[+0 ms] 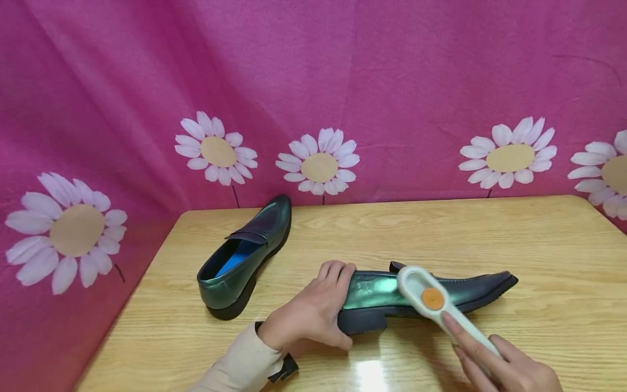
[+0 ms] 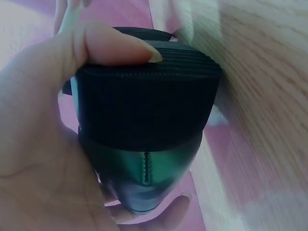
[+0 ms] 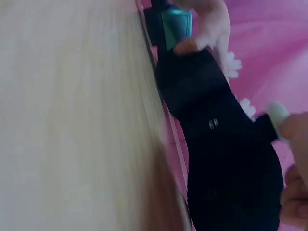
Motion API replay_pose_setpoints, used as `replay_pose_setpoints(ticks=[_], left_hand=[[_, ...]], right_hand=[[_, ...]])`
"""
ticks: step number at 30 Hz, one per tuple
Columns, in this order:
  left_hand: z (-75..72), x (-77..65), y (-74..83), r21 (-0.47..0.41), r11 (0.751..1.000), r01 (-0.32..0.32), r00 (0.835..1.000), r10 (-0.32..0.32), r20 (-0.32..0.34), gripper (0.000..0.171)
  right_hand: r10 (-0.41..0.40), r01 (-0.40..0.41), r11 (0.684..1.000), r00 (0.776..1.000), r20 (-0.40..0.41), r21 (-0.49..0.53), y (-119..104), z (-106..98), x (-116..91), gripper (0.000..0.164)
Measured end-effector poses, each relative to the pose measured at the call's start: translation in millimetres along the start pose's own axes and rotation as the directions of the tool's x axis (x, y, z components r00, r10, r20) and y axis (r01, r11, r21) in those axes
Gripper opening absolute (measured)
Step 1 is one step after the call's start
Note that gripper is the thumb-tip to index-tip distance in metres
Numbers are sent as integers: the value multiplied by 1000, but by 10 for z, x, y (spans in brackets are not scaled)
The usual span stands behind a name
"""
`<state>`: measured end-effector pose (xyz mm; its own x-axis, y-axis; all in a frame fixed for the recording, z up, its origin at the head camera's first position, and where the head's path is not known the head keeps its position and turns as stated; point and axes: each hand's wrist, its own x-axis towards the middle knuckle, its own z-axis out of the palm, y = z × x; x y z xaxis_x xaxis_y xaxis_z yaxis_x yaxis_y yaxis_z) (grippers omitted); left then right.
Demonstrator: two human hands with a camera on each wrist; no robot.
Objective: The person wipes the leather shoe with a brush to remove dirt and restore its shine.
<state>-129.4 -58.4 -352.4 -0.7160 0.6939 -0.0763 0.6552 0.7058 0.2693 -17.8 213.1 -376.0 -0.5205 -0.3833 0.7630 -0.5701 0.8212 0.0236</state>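
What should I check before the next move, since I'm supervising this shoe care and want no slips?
1. Left hand grips the held shoe at its heel: ok, the thumb lies across the heel in the left wrist view.
2. Right hand holds the pale tool by its handle: ok.
3. Pale tool is touching the held shoe: cannot tell; it overlaps the shoe's side in the head view.
4. Other shoe stands apart, sole down on the table: ok.
5. Held shoe is free of dust: cannot tell at this detail.
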Motion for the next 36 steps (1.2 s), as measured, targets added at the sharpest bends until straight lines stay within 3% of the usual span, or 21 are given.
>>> replay_pose_setpoints(ticks=[3, 9, 12, 14, 17, 22, 23, 27, 30, 33, 36], left_hand=[[-13, -2, -2, 8, 1000, -1, 1000, 1, -6, 113], [-16, -8, -17, -7, 1000, -9, 1000, 9, -8, 110], [-14, -15, -36, -4, 1000, -20, 1000, 20, -11, 110], [-22, -16, -40, 15, 1000, -27, 999, 27, -18, 111], [-39, -16, -23, 59, 998, -36, 999, 38, -25, 112], [-39, -32, 25, 101, 995, -26, 999, 29, -32, 112], [-35, -37, 34, 104, 994, -15, 999, 18, -29, 113], [-2, -58, 59, 95, 995, 17, 1000, -15, -27, 115], [29, -74, 72, 85, 996, 33, 999, -29, -41, 115], [55, -89, 86, 82, 996, 37, 998, -32, -58, 115], [76, -93, 103, 76, 997, 34, 997, -29, -66, 115]], right_hand=[[-106, 108, 994, 992, 70, -26, -70, 81, -32, 44], [-113, 123, 991, 981, 160, -58, -101, 68, -43, 50], [-152, 159, 987, 977, 148, -31, -69, 15, 9, 51], [-134, 138, 990, 981, 143, -19, -67, -11, 36, 51], [-149, 149, 989, 985, 84, 8, -51, 7, 49, 48], [-214, 216, 976, 975, -57, 28, -38, 127, 19, 39], [-220, 222, 975, 974, -63, 29, -50, 149, 8, 39], [-62, 62, 997, 998, -13, 45, -159, 182, -43, 40], [18, -17, 999, 1000, -11, 48, -207, 178, -46, 39], [-20, 22, 999, 999, -39, 43, -188, 169, -21, 39], [-98, 99, 995, 995, -12, 25, -135, 131, -8, 42]])
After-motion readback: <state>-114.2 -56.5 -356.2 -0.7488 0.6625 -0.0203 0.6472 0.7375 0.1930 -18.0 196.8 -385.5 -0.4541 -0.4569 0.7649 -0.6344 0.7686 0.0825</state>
